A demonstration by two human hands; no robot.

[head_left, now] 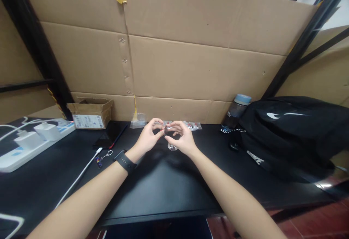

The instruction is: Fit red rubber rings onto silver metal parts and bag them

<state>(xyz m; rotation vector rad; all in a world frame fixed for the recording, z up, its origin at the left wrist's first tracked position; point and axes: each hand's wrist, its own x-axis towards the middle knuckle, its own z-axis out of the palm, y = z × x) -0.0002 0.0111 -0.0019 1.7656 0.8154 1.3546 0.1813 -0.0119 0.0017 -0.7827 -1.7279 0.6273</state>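
Near the back middle of the black table [163,191], my left hand [149,137] and my right hand [183,139] meet around a small dark object [165,130]. Thumb and fingers of both hands pinch it from either side; its details are too small to make out. A small clear round piece [172,147] lies on the table just below my right fingers. Behind my hands are clear plastic packets [194,125] with red bits, partly hidden by my fingers. My left wrist wears a black watch.
At the left are a white power strip [35,146], an open cardboard box [91,114], a dark phone-like device [110,135], a keyring [100,159] and a white cable [79,177]. A bottle [236,111] and black bag [289,133] stand right; cardboard walls the back.
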